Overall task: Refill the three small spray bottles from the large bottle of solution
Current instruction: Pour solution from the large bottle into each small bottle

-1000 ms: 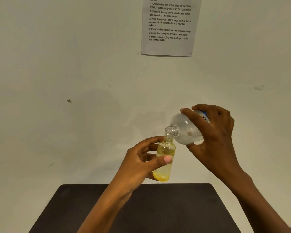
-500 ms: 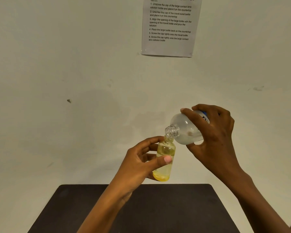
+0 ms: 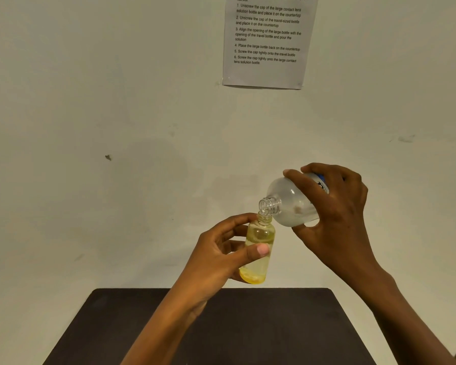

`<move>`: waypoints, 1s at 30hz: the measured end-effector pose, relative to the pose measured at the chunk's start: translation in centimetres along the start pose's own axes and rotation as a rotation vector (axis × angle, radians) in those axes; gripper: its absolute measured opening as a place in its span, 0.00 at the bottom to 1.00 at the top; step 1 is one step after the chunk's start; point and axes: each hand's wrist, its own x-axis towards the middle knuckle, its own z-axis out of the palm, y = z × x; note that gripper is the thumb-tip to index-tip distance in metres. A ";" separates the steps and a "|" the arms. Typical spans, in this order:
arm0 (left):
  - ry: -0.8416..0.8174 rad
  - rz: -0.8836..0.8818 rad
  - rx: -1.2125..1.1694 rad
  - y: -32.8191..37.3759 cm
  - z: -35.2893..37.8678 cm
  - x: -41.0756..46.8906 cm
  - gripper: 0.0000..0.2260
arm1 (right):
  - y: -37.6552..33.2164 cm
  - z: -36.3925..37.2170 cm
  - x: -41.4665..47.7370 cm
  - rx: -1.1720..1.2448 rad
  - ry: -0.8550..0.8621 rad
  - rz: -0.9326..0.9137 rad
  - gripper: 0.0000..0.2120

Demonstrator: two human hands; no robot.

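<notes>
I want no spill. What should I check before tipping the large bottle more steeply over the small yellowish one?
1. Small bottle uncapped: ok.
2. Left hand grips the small bottle, thumb in front and fingers behind: ok.
3. Right hand grips the large bottle round its body: ok.
4. Large bottle's mouth sits at the small bottle's opening: ok.
5. Room left in the small bottle: cannot tell; the level looks near the shoulder.
6. Liquid running now: cannot tell.

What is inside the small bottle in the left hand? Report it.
Pale yellow liquid fills the small bottle to near its shoulder, deeper yellow at the base. The left hand covers part of its side.
</notes>
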 end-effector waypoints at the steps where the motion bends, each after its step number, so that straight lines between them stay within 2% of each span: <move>1: 0.000 -0.001 -0.002 0.0 0.0 0.0 0.20 | 0.0 0.0 0.0 0.000 0.000 -0.002 0.38; 30: -0.002 -0.023 0.029 -0.2 -0.1 0.1 0.24 | 0.0 0.0 -0.1 0.002 0.002 -0.002 0.40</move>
